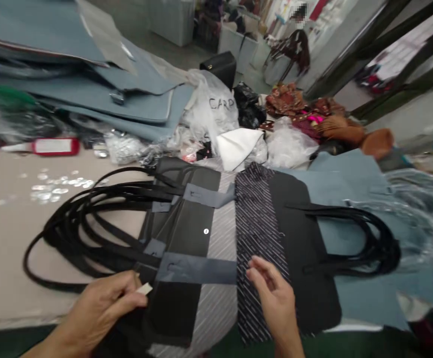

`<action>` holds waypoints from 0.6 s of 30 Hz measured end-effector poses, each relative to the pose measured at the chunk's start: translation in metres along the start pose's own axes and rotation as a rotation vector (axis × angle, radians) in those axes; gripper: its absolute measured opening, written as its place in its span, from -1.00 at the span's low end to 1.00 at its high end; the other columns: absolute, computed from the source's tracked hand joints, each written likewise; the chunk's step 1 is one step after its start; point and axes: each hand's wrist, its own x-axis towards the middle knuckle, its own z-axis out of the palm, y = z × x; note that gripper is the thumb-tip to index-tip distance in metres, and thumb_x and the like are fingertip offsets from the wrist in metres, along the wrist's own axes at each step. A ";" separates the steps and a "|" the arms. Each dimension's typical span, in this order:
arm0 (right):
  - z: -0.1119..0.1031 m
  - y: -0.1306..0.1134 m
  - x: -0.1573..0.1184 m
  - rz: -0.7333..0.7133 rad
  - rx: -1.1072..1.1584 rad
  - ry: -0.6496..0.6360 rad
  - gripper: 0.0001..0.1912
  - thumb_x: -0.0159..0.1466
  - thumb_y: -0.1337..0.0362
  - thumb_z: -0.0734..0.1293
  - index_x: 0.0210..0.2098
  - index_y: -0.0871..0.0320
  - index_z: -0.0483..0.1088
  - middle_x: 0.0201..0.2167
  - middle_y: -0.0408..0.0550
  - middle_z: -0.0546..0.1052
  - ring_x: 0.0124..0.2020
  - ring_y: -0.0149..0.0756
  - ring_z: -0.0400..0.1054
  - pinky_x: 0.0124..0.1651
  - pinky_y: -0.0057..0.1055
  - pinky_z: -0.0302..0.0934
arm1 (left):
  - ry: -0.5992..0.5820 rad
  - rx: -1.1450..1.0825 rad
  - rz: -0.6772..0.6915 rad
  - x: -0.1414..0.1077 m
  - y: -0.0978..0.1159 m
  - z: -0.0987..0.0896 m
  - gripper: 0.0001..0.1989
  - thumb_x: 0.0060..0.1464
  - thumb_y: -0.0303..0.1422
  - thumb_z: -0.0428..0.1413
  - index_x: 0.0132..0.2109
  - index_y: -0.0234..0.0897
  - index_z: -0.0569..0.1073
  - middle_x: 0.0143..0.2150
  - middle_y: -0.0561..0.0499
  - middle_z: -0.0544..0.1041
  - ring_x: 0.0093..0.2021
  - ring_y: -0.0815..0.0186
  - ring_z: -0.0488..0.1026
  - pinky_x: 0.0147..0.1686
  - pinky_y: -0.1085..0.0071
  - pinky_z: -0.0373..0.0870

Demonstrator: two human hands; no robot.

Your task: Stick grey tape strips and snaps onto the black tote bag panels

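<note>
My left hand (108, 308) is closed, with a small pale strip (145, 289) pinched between thumb and fingers. It is at the lower left corner of a stack of black bag panels (173, 313). Their long black handles (67, 233) loop out to the left, and grey-blue strips (201, 268) cross the top panel beside a small white round sticker (206, 231). My right hand (276, 301) hovers over or rests on black striped fabric (257, 223), its fingers loosely bent and apart, holding nothing. Another black panel with handles (377, 238) lies to its right.
Scattered clear discs (47, 191) and a red bottle with a white nozzle (55, 146) are on the table at left. Blue-grey sheets (134, 99) are heaped behind. Plastic bags (212, 104) and brown leather pieces (341, 129) line the back. A person (294, 47) is in the background.
</note>
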 end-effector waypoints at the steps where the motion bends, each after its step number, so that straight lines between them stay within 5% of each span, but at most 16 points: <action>1: 0.022 -0.012 -0.013 -0.055 -0.008 -0.145 -0.72 0.21 0.15 0.42 -0.14 0.17 0.54 -0.24 0.02 0.63 -0.22 -0.20 0.53 -0.12 -0.31 0.43 | -0.019 0.020 0.067 -0.005 0.001 -0.006 -0.44 0.28 0.03 -0.06 -0.54 -0.28 0.25 -0.61 0.16 0.33 -0.60 0.48 0.29 -0.58 0.56 0.19; 3: 0.059 -0.036 -0.035 -0.247 -0.052 -0.403 -0.84 0.25 0.30 0.36 -0.19 0.15 0.54 -0.33 -0.04 0.60 -0.30 -0.29 0.50 -0.20 -0.40 0.39 | -0.020 0.079 0.236 -0.010 0.005 -0.013 -0.51 0.28 -0.03 0.00 -0.51 -0.26 0.25 -0.59 0.15 0.33 -0.56 0.46 0.28 -0.53 0.51 0.15; 6: 0.098 -0.059 -0.056 -0.531 -0.100 -0.588 -0.77 0.22 0.45 0.32 -0.14 0.16 0.51 -0.32 -0.05 0.57 -0.30 -0.31 0.46 -0.23 -0.41 0.35 | 0.028 0.201 0.403 -0.010 0.011 -0.015 -0.58 0.25 -0.08 0.05 -0.47 -0.25 0.24 -0.57 0.14 0.29 -0.54 0.39 0.22 -0.48 0.41 0.08; 9: 0.117 -0.063 -0.061 -0.722 -0.167 -0.660 -0.74 0.26 0.46 0.30 -0.07 0.17 0.46 -0.25 0.00 0.57 -0.20 -0.25 0.43 -0.13 -0.32 0.34 | 0.030 0.265 0.484 -0.012 0.015 -0.016 -0.62 0.27 -0.11 0.03 -0.43 -0.24 0.24 -0.55 0.13 0.29 -0.52 0.35 0.20 -0.44 0.36 0.06; 12: 0.124 -0.059 -0.060 -0.872 -0.243 -0.692 -0.85 0.33 0.42 0.25 -0.19 0.17 0.46 -0.34 -0.02 0.55 -0.31 -0.27 0.39 -0.22 -0.32 0.31 | 0.045 0.298 0.519 -0.017 0.014 -0.017 -0.65 0.29 -0.15 0.02 -0.41 -0.24 0.25 -0.53 0.10 0.31 -0.50 0.32 0.21 -0.42 0.33 0.07; 18: 0.127 -0.052 -0.060 -1.048 -0.295 -0.603 -0.83 0.33 0.45 0.20 -0.30 0.17 0.42 -0.47 -0.05 0.52 -0.46 -0.31 0.34 -0.39 -0.37 0.22 | -0.023 0.115 0.319 -0.029 0.016 -0.012 -0.79 0.31 -0.25 0.04 -0.30 -0.23 0.33 -0.47 0.13 0.38 -0.45 0.36 0.32 -0.41 0.40 0.16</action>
